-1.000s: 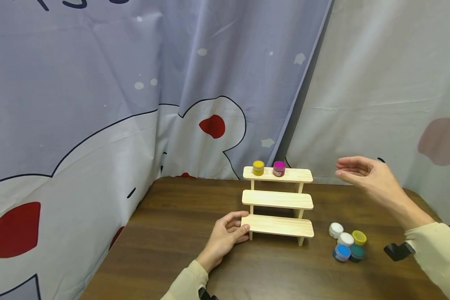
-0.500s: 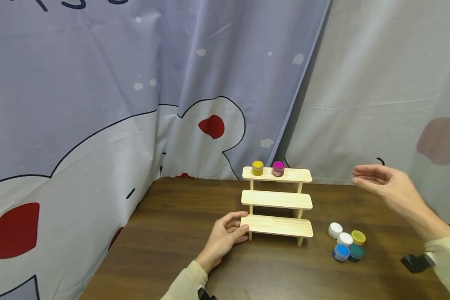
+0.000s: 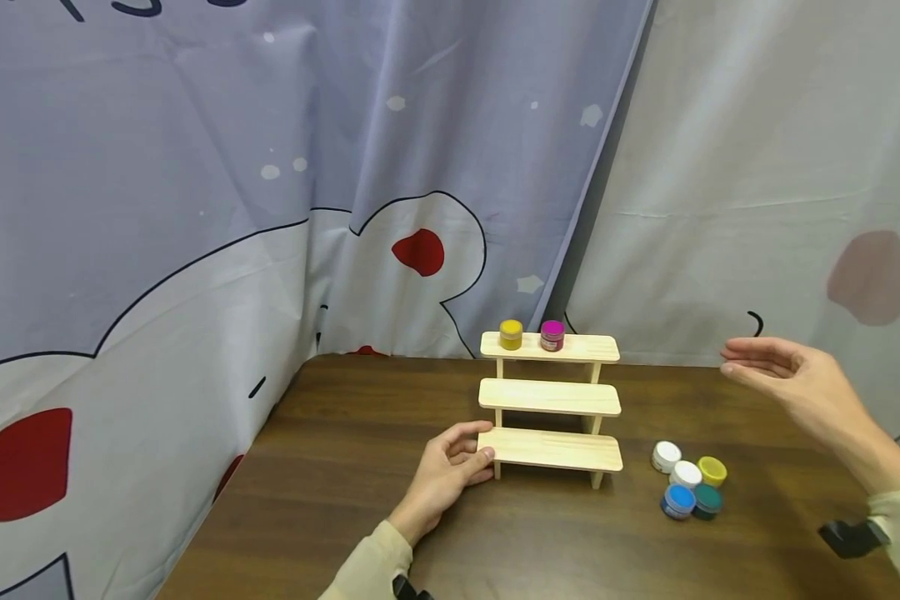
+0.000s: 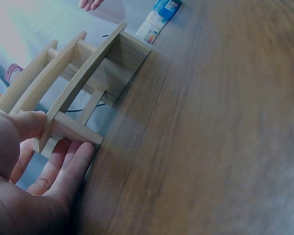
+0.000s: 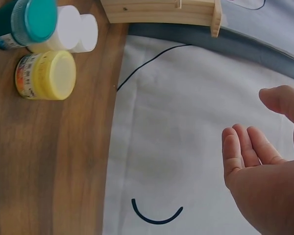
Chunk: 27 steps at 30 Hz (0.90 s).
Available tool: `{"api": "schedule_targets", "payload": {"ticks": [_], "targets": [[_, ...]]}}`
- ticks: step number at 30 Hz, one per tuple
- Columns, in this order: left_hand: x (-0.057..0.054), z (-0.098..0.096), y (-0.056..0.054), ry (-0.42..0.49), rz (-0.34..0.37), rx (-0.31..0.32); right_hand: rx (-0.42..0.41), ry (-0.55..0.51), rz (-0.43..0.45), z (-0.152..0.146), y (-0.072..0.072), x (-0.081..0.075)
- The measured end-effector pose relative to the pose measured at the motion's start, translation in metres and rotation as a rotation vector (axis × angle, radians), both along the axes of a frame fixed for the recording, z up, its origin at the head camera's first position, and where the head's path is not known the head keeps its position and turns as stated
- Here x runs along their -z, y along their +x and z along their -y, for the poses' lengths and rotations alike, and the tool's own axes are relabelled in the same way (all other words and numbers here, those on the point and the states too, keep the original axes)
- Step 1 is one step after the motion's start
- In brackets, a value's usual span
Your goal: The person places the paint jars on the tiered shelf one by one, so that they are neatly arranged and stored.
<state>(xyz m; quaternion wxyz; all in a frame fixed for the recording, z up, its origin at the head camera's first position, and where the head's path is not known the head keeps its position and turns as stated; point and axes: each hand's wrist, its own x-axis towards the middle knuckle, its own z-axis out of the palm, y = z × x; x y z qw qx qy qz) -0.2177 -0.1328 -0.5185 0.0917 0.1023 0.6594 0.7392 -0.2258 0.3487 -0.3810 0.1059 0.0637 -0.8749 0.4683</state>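
Observation:
A three-tier wooden display stand [image 3: 551, 396] stands on the brown table. My left hand [image 3: 444, 475] grips the left end of its lowest step, thumb on the board and fingers against the side leg in the left wrist view. On the top step sit a yellow paint jar [image 3: 511, 334] and a magenta paint jar [image 3: 552, 335]. My right hand [image 3: 806, 383] hangs in the air to the right of the stand, fingers relaxed and holding nothing. Below it, grouped on the table, are white jars [image 3: 666, 457], another yellow jar [image 5: 49, 76], a blue jar [image 3: 678, 501] and a green jar [image 3: 707, 502].
Patterned curtains [image 3: 435, 125] hang behind the table [image 3: 367, 433] and along its left side. Dark wrist mounts [image 3: 853, 538] are strapped near both sleeves.
My right hand has moved right and slightly down, away from the stand. The left hand keeps its grip on the stand, and the jars stay put; the head view shifts slightly.

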Motion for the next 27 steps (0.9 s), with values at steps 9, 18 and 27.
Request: {"api": "schedule_targets", "payload": {"ticks": [9, 18, 27], "targets": [[0.000, 0.001, 0.000, -0.003, -0.001, -0.004, -0.005, 0.008, 0.015, -0.010, 0.008, 0.014], [-0.001, 0.001, -0.001, -0.002, -0.003, -0.008, -0.008, 0.034, 0.021, -0.017, 0.012, 0.032], [-0.002, 0.000, 0.001, -0.011, -0.001, 0.000, -0.034, 0.092, 0.040, -0.022, 0.020, 0.051]]}}
